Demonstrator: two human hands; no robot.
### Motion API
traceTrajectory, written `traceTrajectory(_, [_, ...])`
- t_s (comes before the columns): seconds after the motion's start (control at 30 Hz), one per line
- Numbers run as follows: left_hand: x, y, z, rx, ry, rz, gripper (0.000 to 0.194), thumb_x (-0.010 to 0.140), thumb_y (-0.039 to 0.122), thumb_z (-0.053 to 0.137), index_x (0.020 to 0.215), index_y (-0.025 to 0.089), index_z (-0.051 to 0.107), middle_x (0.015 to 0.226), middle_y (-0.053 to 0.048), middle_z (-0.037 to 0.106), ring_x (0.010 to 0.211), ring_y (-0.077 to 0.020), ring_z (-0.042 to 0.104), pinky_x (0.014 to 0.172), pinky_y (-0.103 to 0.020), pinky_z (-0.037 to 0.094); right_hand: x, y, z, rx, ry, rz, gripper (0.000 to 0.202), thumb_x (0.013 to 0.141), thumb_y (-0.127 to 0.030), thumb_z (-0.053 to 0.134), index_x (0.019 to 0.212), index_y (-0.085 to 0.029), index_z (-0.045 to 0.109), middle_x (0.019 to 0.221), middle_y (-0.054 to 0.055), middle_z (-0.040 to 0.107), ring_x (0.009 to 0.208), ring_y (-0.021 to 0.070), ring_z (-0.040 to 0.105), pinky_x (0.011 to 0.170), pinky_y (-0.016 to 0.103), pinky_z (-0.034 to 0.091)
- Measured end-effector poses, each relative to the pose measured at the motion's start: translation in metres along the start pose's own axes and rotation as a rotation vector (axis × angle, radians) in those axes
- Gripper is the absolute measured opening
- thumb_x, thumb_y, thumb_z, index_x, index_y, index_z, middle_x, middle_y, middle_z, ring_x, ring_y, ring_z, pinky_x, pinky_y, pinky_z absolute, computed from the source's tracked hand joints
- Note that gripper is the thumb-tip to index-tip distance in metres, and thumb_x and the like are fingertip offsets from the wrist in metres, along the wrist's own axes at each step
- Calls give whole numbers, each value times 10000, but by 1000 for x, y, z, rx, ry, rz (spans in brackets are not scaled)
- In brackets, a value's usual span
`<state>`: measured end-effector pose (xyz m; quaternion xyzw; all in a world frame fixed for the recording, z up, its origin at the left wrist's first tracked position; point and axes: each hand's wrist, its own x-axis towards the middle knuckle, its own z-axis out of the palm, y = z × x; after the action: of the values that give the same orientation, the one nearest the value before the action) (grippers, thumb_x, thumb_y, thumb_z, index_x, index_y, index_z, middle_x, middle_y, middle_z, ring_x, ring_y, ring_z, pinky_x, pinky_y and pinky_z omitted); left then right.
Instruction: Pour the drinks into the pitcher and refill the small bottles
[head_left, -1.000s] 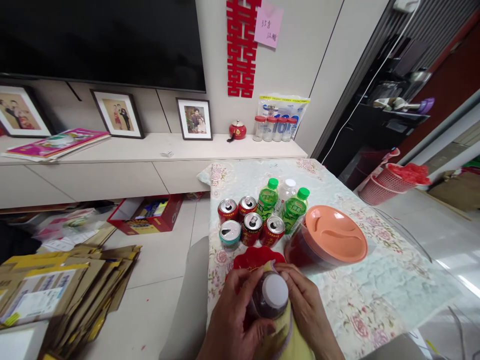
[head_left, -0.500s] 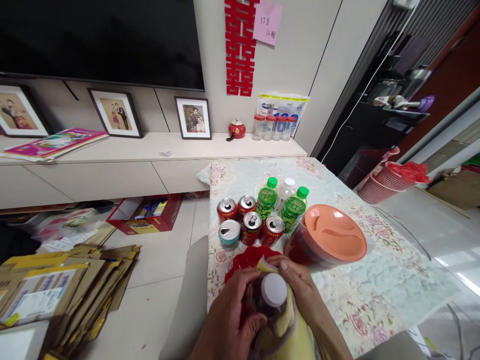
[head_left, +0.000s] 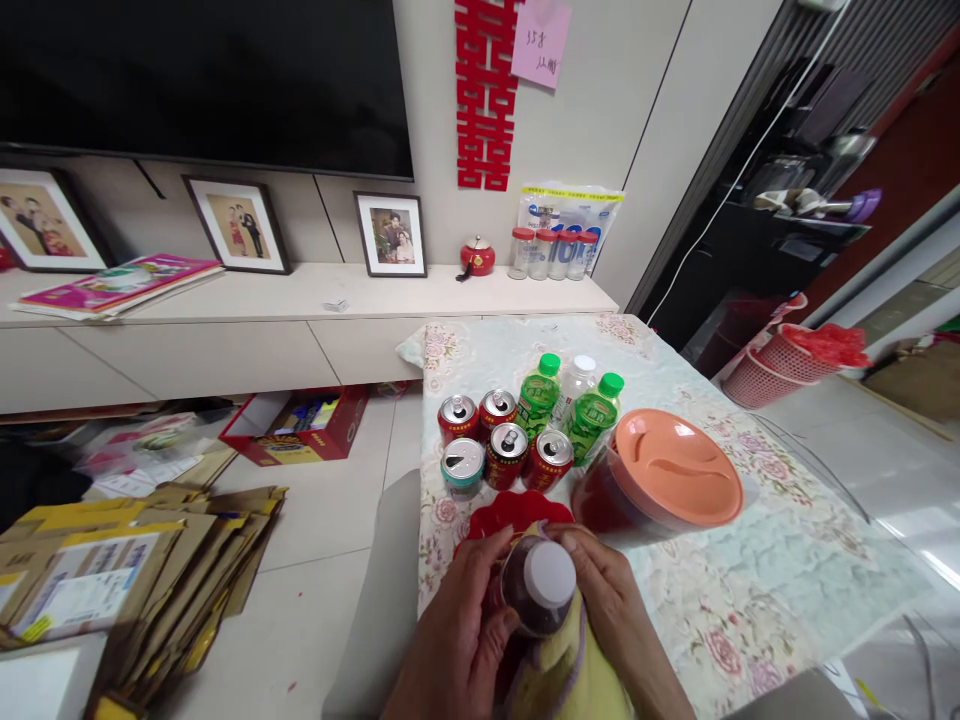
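My left hand [head_left: 469, 615] is wrapped round a dark bottle with a white cap [head_left: 551, 573], held upright close to me. My right hand [head_left: 604, 580] grips a yellow cloth [head_left: 581, 660] with a purple edge, pressed against the bottle's right side. Behind the bottle, a red scalloped dish [head_left: 517, 508] is partly hidden by my hands. Beyond it stand several opened drink cans [head_left: 507, 455], mostly red, one teal. Two green-capped bottles [head_left: 592, 420] and a clear white-capped bottle [head_left: 576, 385] are just past the cans.
A round container with an orange lid [head_left: 679, 465] stands right of my hands on the flowered tablecloth [head_left: 720, 600]. A white cabinet [head_left: 375, 300] with framed photos runs along the wall. Flattened cardboard [head_left: 172, 560] and a red box [head_left: 337, 435] lie on the floor at left.
The cloth has shifted slightly lower along the bottle, uncovering more of its side. Both hands keep their hold, and the whole view has moved a little.
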<state>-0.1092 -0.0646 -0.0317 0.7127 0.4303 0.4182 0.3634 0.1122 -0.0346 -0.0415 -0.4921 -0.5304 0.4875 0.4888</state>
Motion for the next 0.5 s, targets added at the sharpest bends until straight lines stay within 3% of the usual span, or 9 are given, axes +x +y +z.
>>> traceTrajectory(0.1, [-3,-3,3,5,-12,8,502,1109,238,551,1596,354,515,1532,-108,730,1391,-277,741,1174,-421,631,-9,-25,-6,-18,30,-112,385,1101,-663,726,1078,-325,908,1215,64,795,1138,209,740,1001,213,574])
traceTrajectory(0.23, [-7,-9,5,60,-74,10,643,1109,185,530,1696,419,408,1671,-97,651,1513,-295,664,1245,-494,584,-9,-40,-9,-60,-6,-246,294,1156,-578,679,1178,-383,897,1282,38,791,1202,176,735,1045,184,555])
traceTrajectory(0.3, [-10,-12,10,55,-98,9,780,1060,147,588,1741,423,327,1739,-112,579,1574,-331,600,1278,-553,546,-3,-33,-8,-39,-24,-223,362,1150,-626,662,1145,-358,906,1258,50,801,1188,192,746,1044,208,565])
traceTrajectory(0.4, [-11,-18,23,2,-111,-27,956,938,85,687,1766,326,276,1786,-184,493,1634,-393,512,1322,-629,476,6,-12,-4,-14,-23,-140,530,1123,-727,634,1030,-284,909,1144,82,818,1080,229,776,970,261,604])
traceTrajectory(0.5, [-7,-25,40,-81,-91,-98,911,884,138,750,1697,245,354,1711,-241,565,1580,-416,577,1295,-670,500,9,7,3,-21,-12,-53,655,1082,-797,644,912,-210,881,939,98,800,836,233,765,750,277,612])
